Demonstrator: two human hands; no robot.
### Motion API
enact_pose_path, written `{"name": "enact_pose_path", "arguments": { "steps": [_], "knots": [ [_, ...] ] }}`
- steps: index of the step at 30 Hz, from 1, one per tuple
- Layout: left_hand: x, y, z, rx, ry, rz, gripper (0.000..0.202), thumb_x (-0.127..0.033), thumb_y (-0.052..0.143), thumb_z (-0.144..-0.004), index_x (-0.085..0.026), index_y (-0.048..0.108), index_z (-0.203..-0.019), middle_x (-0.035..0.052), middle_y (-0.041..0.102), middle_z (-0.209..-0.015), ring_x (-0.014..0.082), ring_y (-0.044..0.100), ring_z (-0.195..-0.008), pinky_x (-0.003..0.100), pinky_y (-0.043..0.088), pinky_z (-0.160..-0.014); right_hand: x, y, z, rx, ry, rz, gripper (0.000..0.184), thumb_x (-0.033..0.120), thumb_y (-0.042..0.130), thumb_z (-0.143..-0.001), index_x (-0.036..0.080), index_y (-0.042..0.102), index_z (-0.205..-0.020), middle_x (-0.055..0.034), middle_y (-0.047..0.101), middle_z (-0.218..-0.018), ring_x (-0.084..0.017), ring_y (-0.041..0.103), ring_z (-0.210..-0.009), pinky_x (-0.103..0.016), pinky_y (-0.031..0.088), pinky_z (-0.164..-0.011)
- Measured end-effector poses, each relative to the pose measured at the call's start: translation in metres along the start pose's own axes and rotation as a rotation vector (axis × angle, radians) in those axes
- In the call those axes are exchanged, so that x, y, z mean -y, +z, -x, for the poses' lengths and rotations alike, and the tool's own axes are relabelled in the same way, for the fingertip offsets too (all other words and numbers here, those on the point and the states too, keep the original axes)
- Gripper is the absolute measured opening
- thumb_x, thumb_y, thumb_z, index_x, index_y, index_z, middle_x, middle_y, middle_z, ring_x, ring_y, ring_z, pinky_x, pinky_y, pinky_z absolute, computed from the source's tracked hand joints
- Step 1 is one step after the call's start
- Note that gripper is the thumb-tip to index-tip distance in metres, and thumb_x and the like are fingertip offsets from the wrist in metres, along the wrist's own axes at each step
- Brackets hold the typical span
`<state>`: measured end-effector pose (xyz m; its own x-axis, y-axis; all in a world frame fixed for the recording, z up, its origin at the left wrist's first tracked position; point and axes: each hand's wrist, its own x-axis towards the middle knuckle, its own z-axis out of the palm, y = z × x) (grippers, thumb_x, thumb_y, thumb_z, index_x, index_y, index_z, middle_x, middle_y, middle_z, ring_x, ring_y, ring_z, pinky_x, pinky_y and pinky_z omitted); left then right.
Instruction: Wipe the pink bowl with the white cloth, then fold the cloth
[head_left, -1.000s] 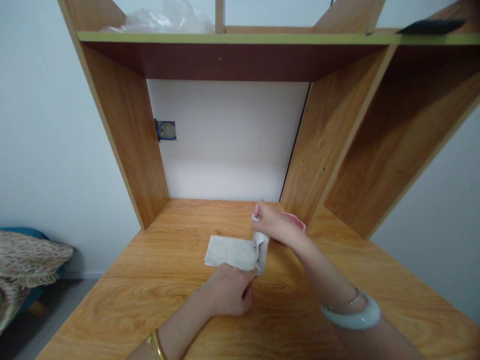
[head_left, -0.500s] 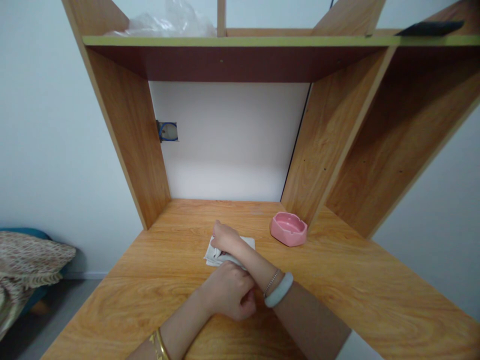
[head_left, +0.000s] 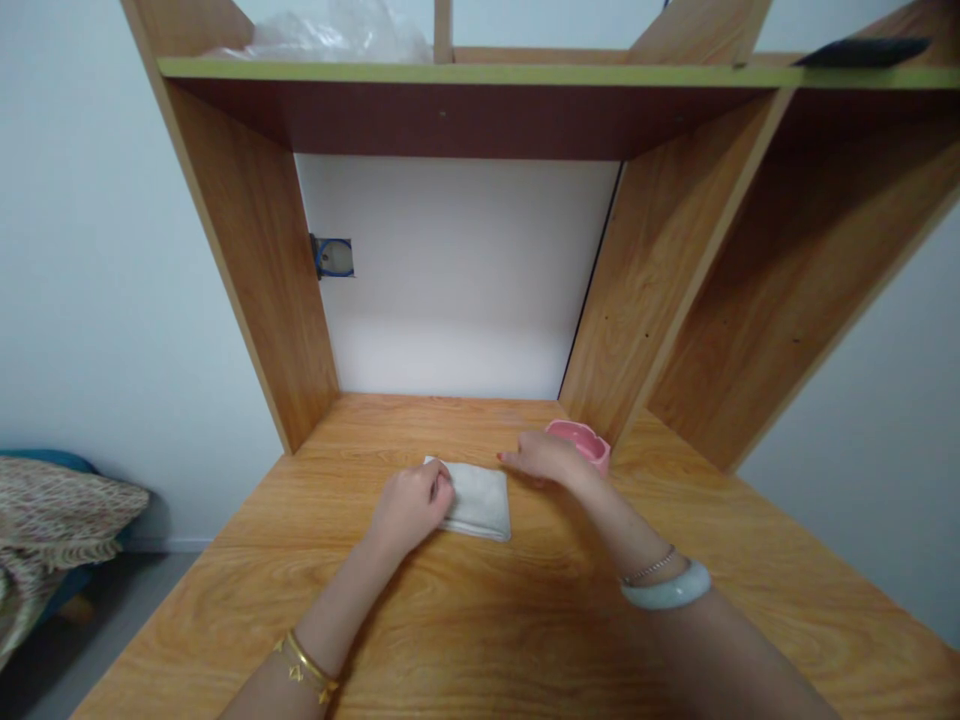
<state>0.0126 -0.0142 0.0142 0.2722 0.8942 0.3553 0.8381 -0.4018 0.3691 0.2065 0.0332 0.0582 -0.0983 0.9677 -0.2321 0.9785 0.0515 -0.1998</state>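
A small white cloth (head_left: pixel 478 498), folded into a compact rectangle, lies on the wooden desk (head_left: pixel 525 610). My left hand (head_left: pixel 409 503) rests curled on the cloth's left end, fingers closed over its edge. Just right of the cloth, my right hand (head_left: pixel 544 459) hovers with its fingers stretched out toward the cloth's far right corner, holding nothing. A pink ashtray (head_left: pixel 585 443) sits right behind that hand, partly hidden by it.
Wooden uprights (head_left: pixel 262 260) flank a white back panel, with a shelf (head_left: pixel 465 75) overhead carrying crumpled clear plastic (head_left: pixel 337 35). A dark flat object (head_left: pixel 862 50) lies on the shelf at right. A patterned blanket (head_left: pixel 52 525) sits low at left.
The right hand carried the cloth's right end over to the left, making a fold, then drew back to the right. My left hand moved from the cloth's near edge to its left end.
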Motion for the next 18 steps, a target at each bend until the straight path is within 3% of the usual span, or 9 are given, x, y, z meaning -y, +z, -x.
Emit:
{"name": "enact_pose_path", "arguments": {
  "steps": [4,9,18],
  "knots": [
    [0.008,-0.005,-0.006,0.01,-0.154,-0.034,0.023,-0.017,0.04,-0.08,-0.018,0.063,-0.081,0.0039,0.067,-0.074,0.0154,0.06,-0.068,0.022,0.038,-0.062,-0.016,0.017,0.005,0.163,-0.08,-0.153,0.042,0.04,0.046,-0.078,0.016,0.051,-0.045,-0.0011,0.054,-0.042,-0.008,0.044,-0.036,-0.02,0.033,-0.042],
    [0.011,-0.004,-0.005,0.062,-0.153,-0.002,0.023,-0.017,0.042,-0.08,-0.018,0.064,-0.082,0.0041,0.068,-0.075,0.0144,0.061,-0.068,0.021,0.038,-0.061,-0.027,0.03,0.002,0.197,-0.149,-0.263,0.034,0.032,0.048,-0.073,0.017,0.047,-0.042,0.0052,0.043,-0.036,-0.005,0.033,-0.034,-0.018,0.026,-0.039],
    [0.015,-0.003,-0.008,0.096,-0.146,-0.025,0.025,-0.02,0.04,-0.079,-0.017,0.065,-0.082,0.0058,0.068,-0.076,0.0172,0.061,-0.07,0.024,0.039,-0.063,-0.103,0.006,0.026,0.23,-0.111,-0.204,0.023,0.024,0.053,-0.059,0.017,0.044,-0.039,0.006,0.039,-0.034,-0.005,0.032,-0.035,-0.019,0.024,-0.038]
  ]
}}
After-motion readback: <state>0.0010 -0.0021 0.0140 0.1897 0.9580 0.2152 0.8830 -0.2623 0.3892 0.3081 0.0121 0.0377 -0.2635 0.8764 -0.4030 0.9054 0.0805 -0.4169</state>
